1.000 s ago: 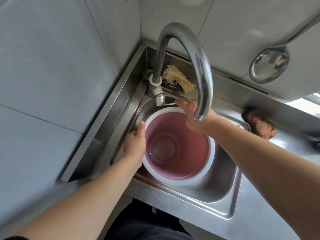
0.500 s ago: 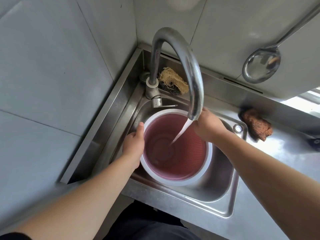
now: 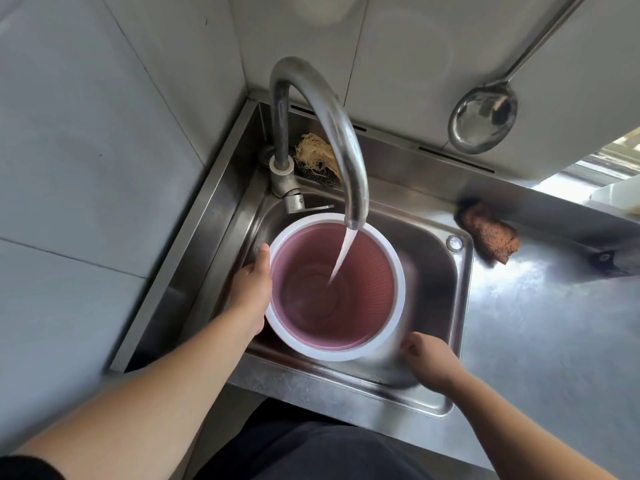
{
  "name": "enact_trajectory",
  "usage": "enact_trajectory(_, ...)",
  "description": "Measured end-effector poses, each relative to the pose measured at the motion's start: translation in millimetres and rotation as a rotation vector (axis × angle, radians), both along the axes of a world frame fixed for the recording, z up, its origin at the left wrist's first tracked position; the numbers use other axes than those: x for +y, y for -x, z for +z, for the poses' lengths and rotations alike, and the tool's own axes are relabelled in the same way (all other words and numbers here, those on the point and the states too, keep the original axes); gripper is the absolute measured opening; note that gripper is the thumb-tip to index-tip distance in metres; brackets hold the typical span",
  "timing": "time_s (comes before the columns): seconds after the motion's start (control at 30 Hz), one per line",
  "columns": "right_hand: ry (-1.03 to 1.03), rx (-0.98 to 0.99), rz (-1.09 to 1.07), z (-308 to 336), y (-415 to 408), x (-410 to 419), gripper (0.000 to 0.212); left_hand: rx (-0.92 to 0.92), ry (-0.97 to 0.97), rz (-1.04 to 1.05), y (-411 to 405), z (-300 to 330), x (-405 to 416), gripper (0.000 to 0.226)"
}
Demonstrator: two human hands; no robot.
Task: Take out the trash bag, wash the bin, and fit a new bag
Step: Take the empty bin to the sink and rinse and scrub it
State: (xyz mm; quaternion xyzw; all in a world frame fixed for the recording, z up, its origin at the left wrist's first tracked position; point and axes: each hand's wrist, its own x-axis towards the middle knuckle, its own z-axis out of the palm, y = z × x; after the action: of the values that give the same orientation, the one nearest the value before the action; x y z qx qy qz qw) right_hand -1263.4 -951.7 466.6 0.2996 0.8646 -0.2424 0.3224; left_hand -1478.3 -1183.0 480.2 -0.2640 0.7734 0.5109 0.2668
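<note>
A pink bin (image 3: 363, 289) with a white rim stands upright in the steel sink (image 3: 446, 306), with no bag in it. Water runs from the curved tap (image 3: 332, 133) into the bin and pools at its bottom. My left hand (image 3: 251, 296) grips the bin's left side, thumb lying along the rim. My right hand (image 3: 427, 362) sits low at the bin's near right side with its fingers curled toward the outer wall. Blur hides whether it touches the wall.
A tiled wall corner closes in the sink at the left and back. A straw-coloured scrubber (image 3: 317, 157) lies behind the tap. A brown sponge (image 3: 490, 237) rests on the steel counter at the right. A metal ladle (image 3: 483, 119) hangs on the back wall.
Water started running into the bin. My right hand left the tap lever, passed the bin's far right rim and came down to its near right side. My left hand kept its grip.
</note>
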Motion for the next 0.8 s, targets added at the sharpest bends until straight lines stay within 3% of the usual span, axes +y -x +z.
enact_trajectory(0.33,0.023,0.001,-0.006,-1,5,6,0.012,0.008,-0.018,0.004,-1,-4,3,0.051)
enact_trajectory(0.5,0.026,0.003,-0.006,-2,4,4,0.012,-0.029,-0.037,0.063,-1,-9,1,0.068)
enact_trajectory(0.8,0.023,-0.016,0.015,-2,4,2,0.016,-0.042,-0.052,0.087,1,-9,2,0.062)
